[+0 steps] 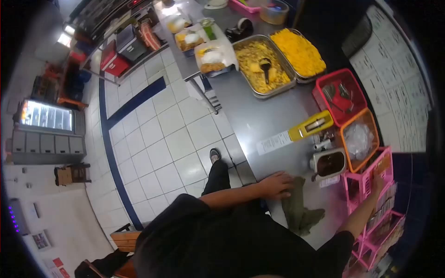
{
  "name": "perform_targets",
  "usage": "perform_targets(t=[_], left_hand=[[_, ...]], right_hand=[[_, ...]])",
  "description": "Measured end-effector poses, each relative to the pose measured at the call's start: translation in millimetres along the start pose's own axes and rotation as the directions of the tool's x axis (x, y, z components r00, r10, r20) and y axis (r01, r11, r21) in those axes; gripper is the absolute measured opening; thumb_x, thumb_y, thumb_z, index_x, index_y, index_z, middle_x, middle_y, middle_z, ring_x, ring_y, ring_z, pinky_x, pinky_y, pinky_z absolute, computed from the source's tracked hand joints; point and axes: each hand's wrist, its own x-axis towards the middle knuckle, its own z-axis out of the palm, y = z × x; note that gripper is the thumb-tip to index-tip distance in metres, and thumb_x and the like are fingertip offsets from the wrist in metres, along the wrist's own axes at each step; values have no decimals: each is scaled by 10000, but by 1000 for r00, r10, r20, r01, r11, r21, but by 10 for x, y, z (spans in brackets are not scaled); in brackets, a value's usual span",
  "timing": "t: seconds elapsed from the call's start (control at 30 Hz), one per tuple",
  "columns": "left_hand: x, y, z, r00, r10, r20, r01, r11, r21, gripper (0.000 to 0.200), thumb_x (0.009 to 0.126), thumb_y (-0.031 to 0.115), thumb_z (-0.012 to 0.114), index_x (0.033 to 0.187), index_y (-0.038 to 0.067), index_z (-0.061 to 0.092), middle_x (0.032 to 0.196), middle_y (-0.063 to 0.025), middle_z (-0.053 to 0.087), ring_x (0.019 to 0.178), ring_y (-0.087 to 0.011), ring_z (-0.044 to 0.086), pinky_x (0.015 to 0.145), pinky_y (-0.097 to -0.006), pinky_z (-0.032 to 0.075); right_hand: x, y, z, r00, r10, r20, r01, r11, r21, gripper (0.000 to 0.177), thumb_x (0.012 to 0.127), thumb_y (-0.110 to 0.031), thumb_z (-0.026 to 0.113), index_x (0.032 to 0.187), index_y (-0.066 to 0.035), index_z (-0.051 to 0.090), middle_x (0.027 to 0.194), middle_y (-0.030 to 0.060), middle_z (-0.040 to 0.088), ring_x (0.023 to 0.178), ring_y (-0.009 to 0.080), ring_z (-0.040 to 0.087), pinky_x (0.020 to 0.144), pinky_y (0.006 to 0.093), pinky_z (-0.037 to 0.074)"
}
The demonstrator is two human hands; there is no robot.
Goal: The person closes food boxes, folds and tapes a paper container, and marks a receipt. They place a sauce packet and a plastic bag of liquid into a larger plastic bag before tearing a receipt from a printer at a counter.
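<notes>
My left hand (276,185) rests with its fingers stretched out on the steel table, at the edge of a crumpled dark green cloth (296,208). My right hand (378,182) reaches into a pink plastic basket (353,191) at the table's right side. An orange-brown item (383,163) is by its fingertips; the fingers are too blurred and hidden to show whether they grip it. Left of that basket stands a small steel container (329,163) with dark contents. Above it lies a yellow tape dispenser (311,126) with a printed paper slip (273,142).
A steel pan of yellow food (257,58) holds a black ladle (265,68); beside it is a pan of shredded yellow food (296,51). A red basket (320,90) and an orange basket (354,162) line the right. Food boxes (215,58) stand at the far end.
</notes>
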Motion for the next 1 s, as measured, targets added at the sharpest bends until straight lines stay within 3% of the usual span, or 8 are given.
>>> perform_targets(t=[0.03, 0.1, 0.17, 0.23, 0.4, 0.6, 0.9, 1.0], left_hand=[[-20, 44, -141, 990, -121, 70, 129, 984, -122, 526, 981, 479, 576, 1354, 108, 563, 1468, -203, 479, 1343, -353, 480, 1138, -486, 350], [-923, 62, -706, 949, -274, 159, 311, 902, -299, 474, 1006, 454, 537, 1302, 90, 605, 1411, -180, 541, 1219, -377, 582, 1024, -452, 478], [-1454, -476, -1173, 893, -437, 108, 450, 870, -203, 457, 1001, 439, 552, 1287, 89, 619, 1323, -159, 613, 1135, -367, 633, 945, -449, 519], [-2072, -910, -1821, 751, -656, 71, 655, 729, -197, 415, 992, 418, 577, 1235, 92, 658, 1238, -148, 665, 1115, -357, 643, 918, -450, 525], [-3204, -1600, -3109, 327, -918, -226, 937, 346, -47, 397, 967, 391, 601, 1164, 61, 704, 1163, -156, 706, 934, -326, 710, 837, -432, 556], [-3384, -2206, -3625, 56, -903, -425, 942, 189, -277, 426, 982, 423, 577, 1152, 55, 707, 1081, -196, 723, 959, -348, 714, 854, -429, 551], [-4276, -2957, -1983, -162, -983, -85, 881, -106, -461, 432, 961, 383, 544, 1118, 16, 707, 1120, -227, 706, 1067, -376, 676, 920, -455, 522], [-5070, -2928, -1375, 53, -995, -83, 997, 57, -48, 373, 953, 356, 538, 1018, 33, 714, 1031, -226, 716, 983, -423, 673, 872, -506, 521]], right_hand=[[74, 272, -4, 976, -205, -80, 219, 873, 435, 603, 981, -512, 589, 1371, -53, 564, 1003, 184, 728, 818, 357, 659, 736, 505, 496], [-688, -169, -47, 927, -331, -175, 344, 938, 44, 574, 993, -491, 593, 1304, -9, 611, 940, 136, 695, 793, 268, 628, 712, 446, 507], [-1134, -1374, -119, 978, 159, -136, -39, 775, 631, 534, 968, -454, 655, 1258, -6, 637, 983, 110, 700, 836, 210, 640, 722, 384, 527], [-1739, -2155, -75, 855, -480, -195, 426, 439, 791, 472, 964, -351, 687, 1308, -33, 631, 1128, 124, 712, 930, 216, 681, 806, 340, 558], [-1541, -2399, -503, 923, 68, -378, 123, 880, 459, 447, 978, -304, 665, 1313, -10, 624, 1211, 134, 681, 997, 227, 670, 873, 344, 544], [-2348, -4249, -780, 691, 136, -710, 125, 945, 302, 419, 996, -248, 639, 1319, 17, 616, 1310, 146, 644, 1077, 241, 657, 953, 350, 527], [-2037, -8559, 704, 897, -442, -29, 325, 612, 721, 322, 943, -163, 674, 1226, -10, 656, 1124, 77, 680, 1004, 157, 647, 885, 290, 520], [-1506, -9924, 1645, 791, -604, 96, 229, 438, 869, 341, 919, -207, 728, 1196, -16, 670, 1040, 45, 696, 886, 107, 664, 781, 257, 530]])
